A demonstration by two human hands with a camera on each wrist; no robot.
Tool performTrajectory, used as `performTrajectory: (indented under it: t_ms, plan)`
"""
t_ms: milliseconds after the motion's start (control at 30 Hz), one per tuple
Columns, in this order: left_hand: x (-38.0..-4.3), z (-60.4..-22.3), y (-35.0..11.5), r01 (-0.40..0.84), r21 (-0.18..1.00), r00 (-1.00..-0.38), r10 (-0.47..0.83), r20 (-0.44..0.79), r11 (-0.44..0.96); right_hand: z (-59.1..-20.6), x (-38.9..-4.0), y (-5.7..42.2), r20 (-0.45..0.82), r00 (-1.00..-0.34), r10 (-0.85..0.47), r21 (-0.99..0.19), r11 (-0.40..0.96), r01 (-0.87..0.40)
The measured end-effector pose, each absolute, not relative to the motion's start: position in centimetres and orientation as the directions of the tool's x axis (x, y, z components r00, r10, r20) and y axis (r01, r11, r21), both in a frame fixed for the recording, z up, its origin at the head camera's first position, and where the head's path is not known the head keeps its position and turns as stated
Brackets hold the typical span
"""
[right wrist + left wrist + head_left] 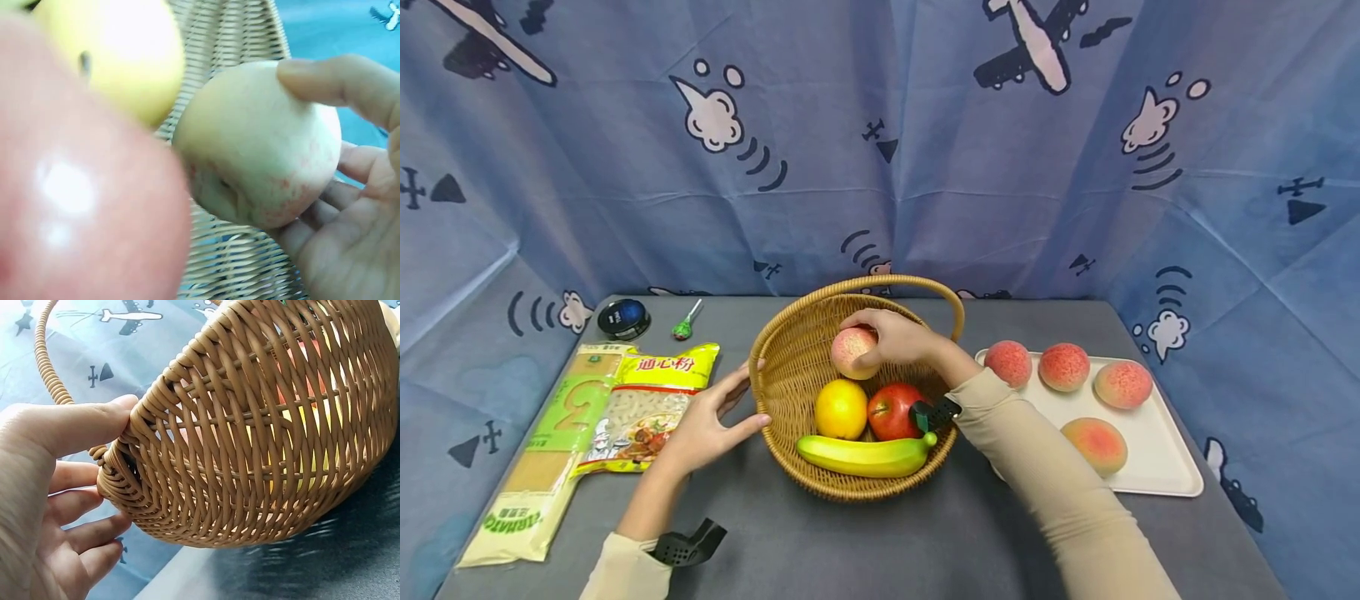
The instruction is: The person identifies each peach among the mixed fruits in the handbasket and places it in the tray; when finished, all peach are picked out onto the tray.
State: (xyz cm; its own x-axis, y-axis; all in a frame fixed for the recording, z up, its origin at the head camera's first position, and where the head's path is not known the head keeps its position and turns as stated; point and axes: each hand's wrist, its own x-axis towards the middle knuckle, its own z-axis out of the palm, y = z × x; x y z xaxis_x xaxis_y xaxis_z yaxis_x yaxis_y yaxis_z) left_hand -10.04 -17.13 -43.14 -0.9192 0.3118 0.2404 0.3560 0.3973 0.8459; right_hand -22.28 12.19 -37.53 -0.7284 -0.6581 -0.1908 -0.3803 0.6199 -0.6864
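A wicker basket (782,450) with a tall handle stands tilted toward me. My left hand (703,425) holds its left rim; in the left wrist view the thumb (115,415) presses on the rim and the fingers lie near the handle's base. Inside the basket, my right hand (898,337) grips a pink peach (852,354), its thumb and fingers around the fruit in the right wrist view. Below that peach sit a yellow round fruit (840,410) and a red apple (892,410). A banana (865,457) lies along the front rim.
To the right, a white tray (1157,467) bears several peaches (1122,384), partly behind my right forearm. On the left lie a noodle pack (542,467) and a yellow pasta bag (647,417). Behind them are a round dark tin (623,319) and a lollipop (682,328).
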Motion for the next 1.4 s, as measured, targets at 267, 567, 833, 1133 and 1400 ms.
performTrajectory:
  t_ms: [267, 567, 833, 1133, 1400]
  plan:
    - [-10.0, -43.4, -17.1, 0.369, 0.855, -0.914, 0.311, 0.262, 0.364, -35.9, -21.2, 12.2, -0.030, -0.693, -0.721, -0.814, 0.420, -0.402]
    - [-9.9, -43.1, -17.1, 0.357, 0.860, -0.917, 0.310, 0.250, 0.365, -33.9, -18.7, 13.3, 0.093, -0.667, -0.739, -0.852, 0.288, -0.438]
    - [-9.9, -43.0, -17.1, 0.364, 0.859, -0.915, 0.311, 0.257, 0.360, -32.5, -16.0, 15.7, 0.190, -0.686, -0.702, -0.797, 0.298, -0.525]
    - [-9.9, -43.1, -17.1, 0.361, 0.857, -0.916, 0.311, 0.252, 0.369, -32.4, -12.9, 20.1, 0.328, -0.678, -0.658, -0.836, 0.133, -0.532]
    - [-10.0, -43.4, -17.1, 0.390, 0.846, -0.906, 0.313, 0.284, 0.362, -34.2, -9.8, 25.2, 0.441, -0.749, -0.495, -0.822, 0.114, -0.559]
